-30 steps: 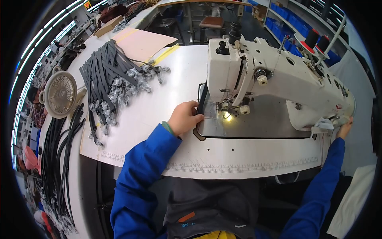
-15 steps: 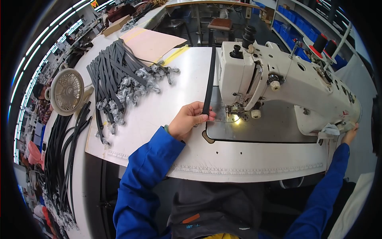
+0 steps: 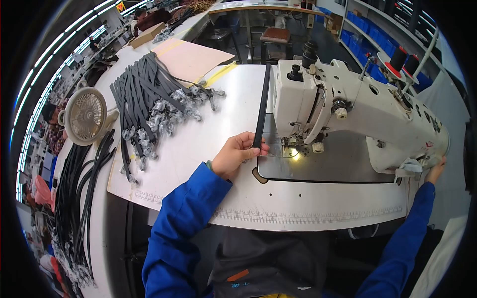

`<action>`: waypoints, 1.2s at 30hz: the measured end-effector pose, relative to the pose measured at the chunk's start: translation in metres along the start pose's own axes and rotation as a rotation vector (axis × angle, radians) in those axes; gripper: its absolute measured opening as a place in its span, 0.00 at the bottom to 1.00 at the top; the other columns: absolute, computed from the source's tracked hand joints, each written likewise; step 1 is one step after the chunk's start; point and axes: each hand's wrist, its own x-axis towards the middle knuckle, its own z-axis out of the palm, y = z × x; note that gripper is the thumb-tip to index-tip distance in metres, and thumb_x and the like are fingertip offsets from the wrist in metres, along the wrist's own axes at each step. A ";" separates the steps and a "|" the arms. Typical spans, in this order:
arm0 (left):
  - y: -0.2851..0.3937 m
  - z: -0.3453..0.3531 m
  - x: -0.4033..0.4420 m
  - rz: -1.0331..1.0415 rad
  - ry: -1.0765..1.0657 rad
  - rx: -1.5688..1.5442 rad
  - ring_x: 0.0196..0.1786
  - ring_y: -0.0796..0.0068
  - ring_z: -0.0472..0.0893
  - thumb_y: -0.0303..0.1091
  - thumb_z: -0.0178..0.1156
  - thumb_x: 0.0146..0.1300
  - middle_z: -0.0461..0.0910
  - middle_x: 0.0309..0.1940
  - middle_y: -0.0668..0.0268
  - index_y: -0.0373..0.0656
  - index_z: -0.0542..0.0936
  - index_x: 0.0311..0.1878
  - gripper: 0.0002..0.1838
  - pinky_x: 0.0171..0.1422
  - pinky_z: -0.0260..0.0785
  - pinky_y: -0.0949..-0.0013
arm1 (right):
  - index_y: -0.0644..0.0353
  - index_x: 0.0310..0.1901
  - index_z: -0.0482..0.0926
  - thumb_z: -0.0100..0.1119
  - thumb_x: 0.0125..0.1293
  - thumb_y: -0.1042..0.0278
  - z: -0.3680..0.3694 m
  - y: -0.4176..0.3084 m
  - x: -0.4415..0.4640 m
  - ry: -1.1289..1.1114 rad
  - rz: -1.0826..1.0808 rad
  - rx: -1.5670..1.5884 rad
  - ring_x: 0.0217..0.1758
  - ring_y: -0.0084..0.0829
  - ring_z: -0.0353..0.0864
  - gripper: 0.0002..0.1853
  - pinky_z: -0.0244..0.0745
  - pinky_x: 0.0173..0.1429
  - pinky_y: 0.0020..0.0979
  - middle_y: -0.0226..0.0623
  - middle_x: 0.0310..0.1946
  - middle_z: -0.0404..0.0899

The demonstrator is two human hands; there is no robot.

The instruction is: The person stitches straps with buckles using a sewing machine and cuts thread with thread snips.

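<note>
The black strap (image 3: 263, 107) runs from the left hand (image 3: 234, 156) away to the far edge of the white table (image 3: 308, 196), along the left side of the sewing machine (image 3: 290, 107). The near end is clamped between the thumb and fingers of the left hand, beside the metal plate (image 3: 328, 166) and just left of the lit needle area. A thin line, apparently thread (image 3: 285, 157), curves from the fingertips toward the needle. The right hand (image 3: 436, 170) is at the far right end of the machine, at or near the handwheel (image 3: 447, 144); its fingers are partly hidden, so whether they grip cannot be told. Handling: the strap is probably light, flexible across its flat face, stiffer edgewise, and not fragile. Slip should be low under a firm pinch, though a smooth surface may slide under a loose one. Hold it flat near the end, thumb on one face and fingers on the other, clear of the needle; a hold farther along would likely let the end twist. Grey straps (image 3: 141, 94) with plastic-wrapped ends lie to the left, near a small fan (image 3: 85, 115).
</note>
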 end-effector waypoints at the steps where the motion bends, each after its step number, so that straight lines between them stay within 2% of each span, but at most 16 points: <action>1: 0.000 0.001 0.000 0.002 0.000 -0.001 0.45 0.71 0.79 0.14 0.51 0.58 0.79 0.42 0.60 0.34 0.72 0.49 0.14 0.55 0.70 0.71 | 0.67 0.53 0.69 0.38 0.71 0.47 0.001 -0.001 -0.001 0.017 0.016 0.009 0.51 0.30 0.72 0.27 0.65 0.56 0.29 0.39 0.48 0.74; 5: -0.004 0.000 0.000 0.017 -0.016 -0.035 0.45 0.73 0.78 0.15 0.52 0.59 0.79 0.41 0.61 0.35 0.73 0.48 0.14 0.54 0.70 0.72 | 0.66 0.55 0.68 0.37 0.71 0.47 0.001 -0.001 0.000 0.036 0.055 0.003 0.52 0.31 0.72 0.28 0.65 0.57 0.30 0.40 0.50 0.73; 7: -0.007 -0.002 0.001 0.043 -0.022 -0.040 0.45 0.75 0.78 0.17 0.53 0.59 0.79 0.40 0.63 0.36 0.73 0.47 0.13 0.54 0.69 0.73 | 0.66 0.57 0.67 0.37 0.71 0.47 -0.006 0.013 0.010 0.054 0.010 -0.030 0.53 0.32 0.71 0.28 0.64 0.58 0.30 0.41 0.52 0.72; 9: -0.004 0.002 0.000 0.006 0.033 -0.041 0.41 0.76 0.78 0.18 0.54 0.59 0.79 0.39 0.63 0.35 0.74 0.46 0.12 0.51 0.71 0.73 | 0.66 0.58 0.66 0.38 0.71 0.46 0.001 0.006 0.003 0.068 0.047 0.034 0.54 0.33 0.71 0.29 0.64 0.59 0.30 0.42 0.53 0.71; 14: 0.000 0.013 -0.004 0.080 0.154 0.009 0.30 0.78 0.77 0.21 0.55 0.60 0.78 0.29 0.64 0.36 0.69 0.56 0.19 0.37 0.71 0.75 | 0.66 0.60 0.64 0.38 0.71 0.46 0.000 0.000 0.002 -0.008 0.145 0.036 0.57 0.34 0.70 0.30 0.63 0.61 0.31 0.41 0.55 0.70; 17: 0.001 0.018 -0.007 0.128 0.144 0.072 0.26 0.80 0.75 0.22 0.54 0.61 0.76 0.24 0.66 0.41 0.63 0.63 0.26 0.31 0.69 0.75 | 0.65 0.59 0.64 0.38 0.70 0.45 0.002 -0.003 0.001 0.053 0.127 -0.013 0.57 0.34 0.70 0.29 0.63 0.61 0.31 0.42 0.55 0.69; 18: 0.002 0.016 -0.008 0.144 0.120 0.225 0.25 0.82 0.74 0.25 0.55 0.61 0.73 0.20 0.68 0.45 0.60 0.67 0.30 0.29 0.69 0.74 | 0.65 0.59 0.64 0.38 0.70 0.45 0.005 -0.005 -0.001 0.052 0.134 0.001 0.57 0.34 0.70 0.30 0.63 0.61 0.31 0.42 0.55 0.69; 19: 0.011 0.018 -0.014 0.162 0.149 0.570 0.26 0.80 0.76 0.29 0.54 0.62 0.78 0.25 0.62 0.47 0.65 0.65 0.27 0.32 0.70 0.72 | 0.65 0.60 0.64 0.38 0.70 0.45 0.006 -0.008 -0.004 0.047 0.144 0.017 0.57 0.34 0.70 0.30 0.63 0.61 0.31 0.42 0.55 0.70; 21: 0.004 0.010 -0.010 0.273 0.104 0.901 0.27 0.72 0.78 0.25 0.54 0.56 0.79 0.26 0.58 0.47 0.74 0.58 0.23 0.36 0.71 0.69 | 0.65 0.60 0.65 0.38 0.70 0.44 0.009 -0.013 -0.009 0.048 0.165 0.025 0.57 0.35 0.69 0.30 0.62 0.61 0.31 0.42 0.55 0.69; 24: 0.001 -0.001 -0.005 0.304 0.034 1.030 0.34 0.63 0.79 0.22 0.52 0.51 0.80 0.31 0.56 0.46 0.79 0.51 0.22 0.42 0.71 0.67 | 0.64 0.61 0.64 0.37 0.70 0.43 0.013 -0.020 -0.013 0.055 0.199 0.016 0.58 0.35 0.69 0.31 0.61 0.62 0.31 0.42 0.57 0.69; 27: 0.003 -0.005 -0.005 0.416 -0.037 1.373 0.42 0.61 0.77 0.22 0.51 0.49 0.81 0.34 0.57 0.45 0.80 0.48 0.21 0.46 0.71 0.66 | 0.64 0.62 0.64 0.35 0.70 0.43 0.015 -0.023 -0.015 0.030 0.224 0.034 0.59 0.36 0.68 0.32 0.61 0.62 0.31 0.41 0.58 0.68; 28: 0.007 -0.001 -0.007 0.326 -0.014 1.462 0.48 0.65 0.74 0.25 0.53 0.50 0.80 0.35 0.62 0.44 0.81 0.42 0.15 0.51 0.68 0.66 | 0.64 0.62 0.64 0.35 0.71 0.43 0.015 -0.021 -0.013 0.025 0.221 0.041 0.59 0.37 0.68 0.32 0.61 0.62 0.31 0.41 0.58 0.68; 31: 0.023 0.016 -0.014 0.278 -0.072 1.850 0.53 0.68 0.71 0.29 0.57 0.50 0.77 0.38 0.66 0.45 0.81 0.38 0.11 0.55 0.64 0.65 | 0.64 0.62 0.63 0.34 0.71 0.43 0.012 -0.010 -0.008 0.044 0.171 -0.019 0.59 0.37 0.68 0.32 0.61 0.62 0.32 0.41 0.59 0.67; 32: 0.023 0.016 -0.016 0.393 -0.051 1.920 0.55 0.69 0.69 0.34 0.58 0.50 0.73 0.42 0.68 0.45 0.80 0.35 0.09 0.55 0.62 0.65 | 0.65 0.62 0.63 0.33 0.71 0.43 0.014 -0.009 -0.007 0.054 0.148 -0.053 0.59 0.37 0.68 0.32 0.61 0.62 0.32 0.41 0.59 0.67; 35: 0.020 0.011 -0.008 0.948 -0.105 1.976 0.57 0.69 0.66 0.36 0.59 0.51 0.71 0.45 0.67 0.43 0.78 0.33 0.08 0.55 0.62 0.64 | 0.64 0.62 0.63 0.33 0.71 0.43 0.016 -0.012 -0.013 0.080 0.129 -0.028 0.60 0.38 0.67 0.32 0.61 0.62 0.33 0.42 0.59 0.67; 36: 0.017 0.015 -0.007 0.853 -0.175 1.883 0.54 0.66 0.71 0.37 0.58 0.53 0.74 0.42 0.65 0.42 0.76 0.39 0.12 0.50 0.66 0.61 | 0.64 0.62 0.63 0.34 0.71 0.44 0.012 0.000 -0.004 0.060 0.064 -0.072 0.60 0.38 0.67 0.31 0.61 0.62 0.33 0.42 0.59 0.67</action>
